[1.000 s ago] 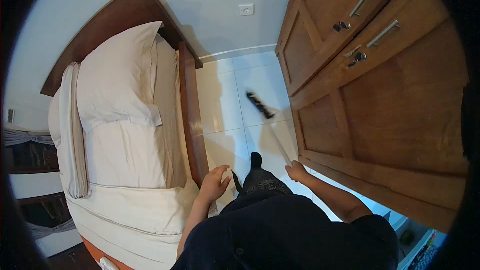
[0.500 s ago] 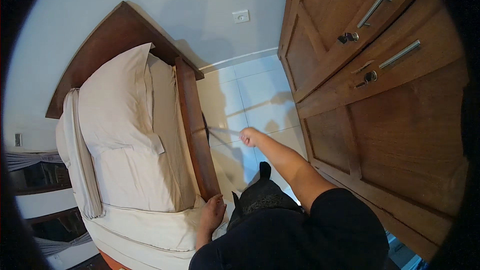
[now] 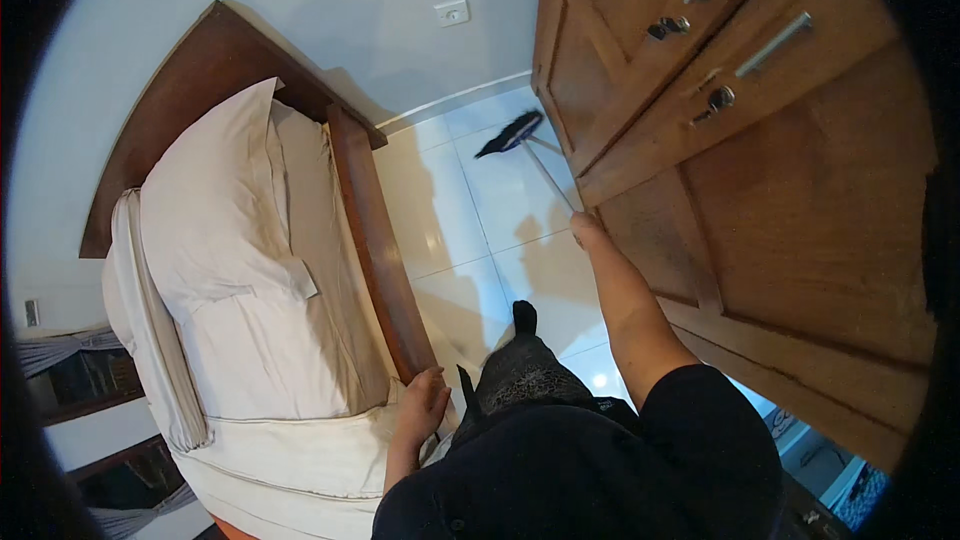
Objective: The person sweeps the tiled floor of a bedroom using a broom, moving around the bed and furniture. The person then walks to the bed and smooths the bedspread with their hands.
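Note:
A broom (image 3: 512, 133) with dark bristles and a thin pale handle reaches over the tiled floor, its head near the foot of the wardrobe. My right hand (image 3: 586, 228) is closed round the handle, with the arm stretched forward beside the wardrobe door. On the other side, my left hand (image 3: 423, 404) rests at the near end of the bed's wooden side rail (image 3: 378, 250), beside the mattress. Its fingers lie loosely over the edge, holding nothing that I can see.
The bed (image 3: 250, 360) with cream sheets and a pillow (image 3: 215, 205) stands on the left below a wooden headboard (image 3: 225, 70). On the right rises a wooden wardrobe (image 3: 790, 210) with metal handles and keys in the locks. White tiled floor (image 3: 450, 210) lies between them.
My right hand has swung the broom from beside the bed rail across to the right and farther out, near the wardrobe. My left hand stays at the rail. The view has shifted slightly.

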`<state>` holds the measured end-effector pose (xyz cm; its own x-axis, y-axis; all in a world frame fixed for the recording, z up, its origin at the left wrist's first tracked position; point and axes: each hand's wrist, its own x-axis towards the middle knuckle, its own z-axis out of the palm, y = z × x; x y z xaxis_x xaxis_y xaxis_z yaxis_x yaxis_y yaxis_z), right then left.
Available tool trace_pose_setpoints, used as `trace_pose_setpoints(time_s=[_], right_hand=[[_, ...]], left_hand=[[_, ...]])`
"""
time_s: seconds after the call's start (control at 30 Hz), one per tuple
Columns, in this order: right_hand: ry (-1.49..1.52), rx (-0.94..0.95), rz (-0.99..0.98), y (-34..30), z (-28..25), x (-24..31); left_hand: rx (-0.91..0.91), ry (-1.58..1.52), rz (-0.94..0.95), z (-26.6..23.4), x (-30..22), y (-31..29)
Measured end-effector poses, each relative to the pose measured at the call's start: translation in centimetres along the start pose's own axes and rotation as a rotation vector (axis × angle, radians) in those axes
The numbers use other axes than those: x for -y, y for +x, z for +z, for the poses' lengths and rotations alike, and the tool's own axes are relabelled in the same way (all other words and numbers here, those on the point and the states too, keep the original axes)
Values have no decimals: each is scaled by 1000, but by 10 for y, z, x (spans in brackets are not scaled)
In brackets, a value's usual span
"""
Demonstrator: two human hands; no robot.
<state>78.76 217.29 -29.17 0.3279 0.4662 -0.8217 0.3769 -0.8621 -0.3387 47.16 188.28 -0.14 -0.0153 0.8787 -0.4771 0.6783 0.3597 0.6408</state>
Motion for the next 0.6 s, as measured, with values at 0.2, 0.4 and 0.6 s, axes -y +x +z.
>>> trace_pose_setpoints(time_s=[0.2,0.4,0.6], right_hand=[[227,-101,103,-59,-13,-121],[345,89,188,-152,-21,-315],[529,204,396,-283,-18,-467]], left_hand=[[62,48,122,9,2,-15],[71,145,387,31,19,-42],[132,121,481,61,34,-80]])
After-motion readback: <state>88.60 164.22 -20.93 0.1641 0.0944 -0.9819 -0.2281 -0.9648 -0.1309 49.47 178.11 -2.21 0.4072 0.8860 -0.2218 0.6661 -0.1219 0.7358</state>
